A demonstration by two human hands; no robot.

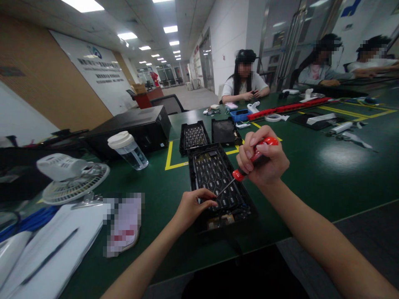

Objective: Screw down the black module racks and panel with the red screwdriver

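My right hand (269, 160) is wrapped around the handle of a red and black screwdriver (239, 174). Its thin metal shaft slants down to the left, over an open black housing (215, 170) filled with rows of dark, rounded parts. At the screwdriver's tip, the thumb and fingers of my left hand (197, 204) are pinched together above the housing. Whatever those fingers hold, if anything, is too small to make out. Wires and a brownish board (220, 221) show at the housing's near end.
Behind the housing lie a similar filled case (195, 136) and a black cover (225, 132). To the left are a lidded bottle (128, 150), a white fan (75, 176), a phone (124, 224) and papers with a pen (51, 255). Other people sit across the green table.
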